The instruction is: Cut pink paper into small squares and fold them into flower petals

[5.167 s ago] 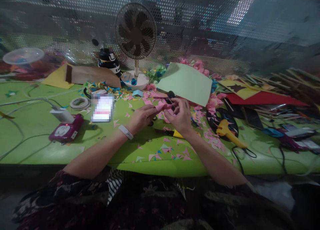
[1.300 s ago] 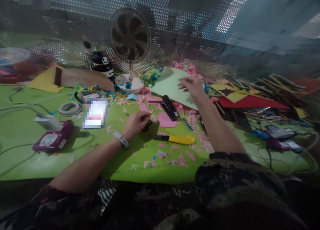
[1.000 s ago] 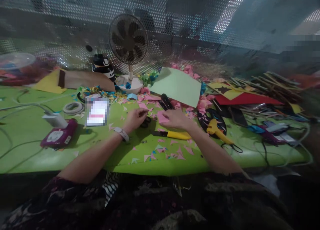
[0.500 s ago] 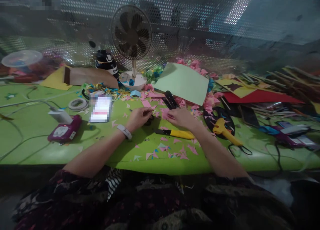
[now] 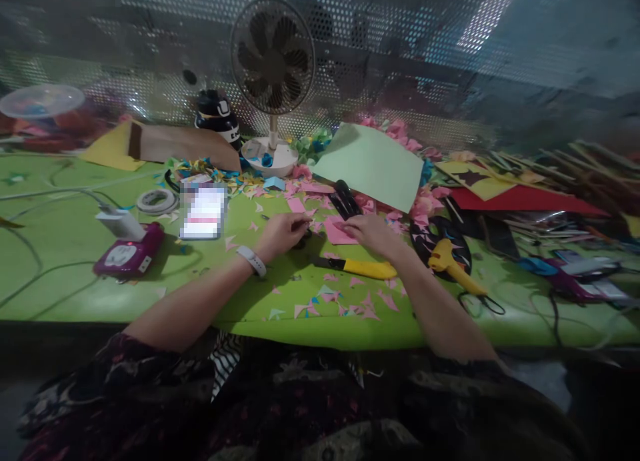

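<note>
My right hand (image 5: 374, 235) came down onto the pink paper (image 5: 336, 231), whose near edge runs sideways. I can't tell if that hand or my left hand (image 5: 284, 234) grips anything.

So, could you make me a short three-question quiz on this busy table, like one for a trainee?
1. True or false: the yellow-handled tool lies nearer the front edge of the green table than the black stapler.
2. The fingers of the right hand are at: (a) the fan, (b) the pink paper, (c) the tape roll.
3. Which hand wears the white wristband?

Key: 1. True. 2. b. 3. The left hand.
</note>
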The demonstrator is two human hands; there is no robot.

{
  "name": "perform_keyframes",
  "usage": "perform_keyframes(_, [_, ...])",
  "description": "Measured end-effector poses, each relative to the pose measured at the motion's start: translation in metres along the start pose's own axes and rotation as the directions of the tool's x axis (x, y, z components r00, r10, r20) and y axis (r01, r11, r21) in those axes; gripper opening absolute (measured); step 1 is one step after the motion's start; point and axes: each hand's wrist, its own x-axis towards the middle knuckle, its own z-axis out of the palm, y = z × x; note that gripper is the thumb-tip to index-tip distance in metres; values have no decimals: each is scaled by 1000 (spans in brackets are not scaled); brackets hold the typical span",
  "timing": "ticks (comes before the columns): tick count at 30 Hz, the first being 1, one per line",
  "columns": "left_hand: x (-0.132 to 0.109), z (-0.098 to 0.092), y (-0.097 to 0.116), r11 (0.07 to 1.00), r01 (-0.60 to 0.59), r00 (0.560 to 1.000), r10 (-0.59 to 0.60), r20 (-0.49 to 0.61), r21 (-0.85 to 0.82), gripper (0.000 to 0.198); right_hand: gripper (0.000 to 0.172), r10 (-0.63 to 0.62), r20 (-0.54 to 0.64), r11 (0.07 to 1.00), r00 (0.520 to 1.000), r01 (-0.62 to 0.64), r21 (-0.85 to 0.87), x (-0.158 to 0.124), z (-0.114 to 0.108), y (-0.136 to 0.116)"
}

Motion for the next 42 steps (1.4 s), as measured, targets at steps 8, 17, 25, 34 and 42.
perform_keyframes(8, [0, -1, 1, 999, 35, 999, -36, 25, 7, 25, 22, 101, -135, 995, 986, -97, 38, 5, 3, 8])
perform_keyframes(17, [-3, 3, 16, 773, 195, 973, -77, 215, -604, 39, 33, -154, -472, 988, 868, 127, -89, -10, 7, -25])
perform_keyframes(25, [-13, 15, 27, 507, 221, 971, -37, 235, -833, 54, 25, -397, -385, 911, 833, 408, -56, -17, 12, -51])
perform_keyframes(34, [-13, 12, 28, 413, 251, 967, -149, 207, -875, 47, 13, -215, -631, 917, 746, 376, 132, -14, 13, -44])
perform_keyframes(42, [-12, 10, 28, 491, 239, 971, -134, 199, -838, 50, 14, -160, -607, 896, 778, 372, 242, -14, 12, -47])
